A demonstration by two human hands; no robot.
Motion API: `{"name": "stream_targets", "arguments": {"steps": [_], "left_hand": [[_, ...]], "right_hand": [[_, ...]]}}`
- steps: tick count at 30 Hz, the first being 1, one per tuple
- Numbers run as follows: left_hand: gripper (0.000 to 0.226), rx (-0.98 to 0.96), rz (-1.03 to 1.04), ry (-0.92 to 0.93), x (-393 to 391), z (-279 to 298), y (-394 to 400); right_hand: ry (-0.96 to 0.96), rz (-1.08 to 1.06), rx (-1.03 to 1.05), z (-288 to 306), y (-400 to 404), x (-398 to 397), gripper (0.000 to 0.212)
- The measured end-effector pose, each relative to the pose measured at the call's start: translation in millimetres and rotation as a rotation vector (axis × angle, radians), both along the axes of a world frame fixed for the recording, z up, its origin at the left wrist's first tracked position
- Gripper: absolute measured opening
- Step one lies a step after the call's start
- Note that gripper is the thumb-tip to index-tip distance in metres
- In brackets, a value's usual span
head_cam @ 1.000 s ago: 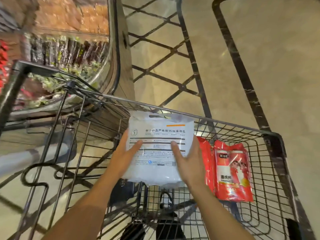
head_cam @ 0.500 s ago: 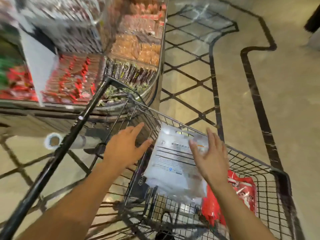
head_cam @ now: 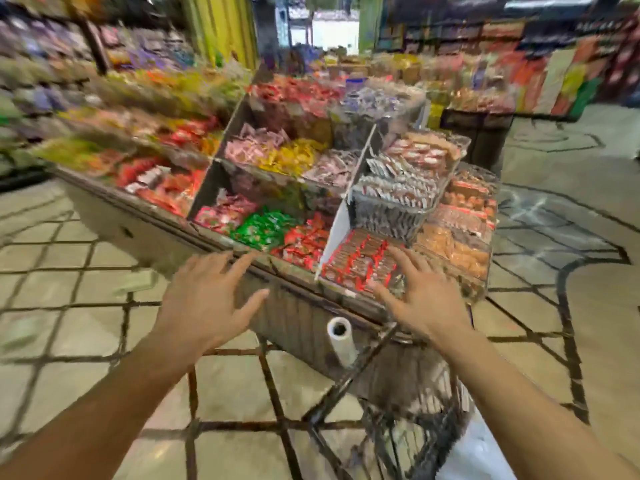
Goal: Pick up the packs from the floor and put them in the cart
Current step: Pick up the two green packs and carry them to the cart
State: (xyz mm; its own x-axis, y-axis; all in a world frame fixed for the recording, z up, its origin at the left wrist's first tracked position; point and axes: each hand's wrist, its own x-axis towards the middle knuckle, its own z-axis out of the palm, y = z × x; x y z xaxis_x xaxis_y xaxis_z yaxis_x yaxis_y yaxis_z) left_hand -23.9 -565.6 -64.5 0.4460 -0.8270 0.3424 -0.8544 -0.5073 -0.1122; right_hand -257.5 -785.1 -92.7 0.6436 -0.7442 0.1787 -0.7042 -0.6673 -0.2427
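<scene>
My left hand (head_cam: 204, 299) is raised in front of me with fingers spread and nothing in it. My right hand (head_cam: 420, 303) is also up, fingers apart, empty. The black wire cart (head_cam: 349, 386) shows low at centre right, blurred, below my right arm. The white pack (head_cam: 481, 452) lies inside the cart at the bottom edge, partly hidden by my right forearm. A pale flat pack (head_cam: 135, 282) lies on the tiled floor to the left of my left hand, blurred. Another pale blurred patch at the far left of the floor is too smeared to identify.
A tiered display stand (head_cam: 311, 188) filled with wrapped sweets stands right ahead of the cart. A roll of plastic bags (head_cam: 341, 337) hangs on its front. Shelves of goods line the left and back. Tiled floor with dark lines spreads left and right.
Both hands let go of the white pack, which now lies in the cart. My view swung up from the cart to the sweets stand, and both hands rose, open.
</scene>
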Motion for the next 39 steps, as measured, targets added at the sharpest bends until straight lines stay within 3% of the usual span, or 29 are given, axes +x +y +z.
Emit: {"name": "stream_targets", "arguments": {"steps": [6, 12, 15, 21, 39], "left_hand": [[0.065, -0.087, 0.393, -0.032, 99, 29, 196], [0.084, -0.095, 0.671, 0.04, 185, 26, 339], [0.085, -0.099, 0.793, 0.026, 230, 14, 382], [0.083, -0.08, 0.874, 0.027, 357, -1, 402], [0.072, -0.134, 0.884, 0.085, 792, -13, 369]], "right_hand": [[-0.024, 0.299, -0.129, 47, 128, 184, 0.107], [0.001, 0.572, -0.17, 63, 236, 340, 0.086], [0.005, 0.684, -0.149, 59, 271, 411, 0.087], [-0.074, 0.747, -0.066, 34, 289, 572, 0.082], [-0.053, 0.829, -0.035, -2, 275, 1023, 0.078]]}}
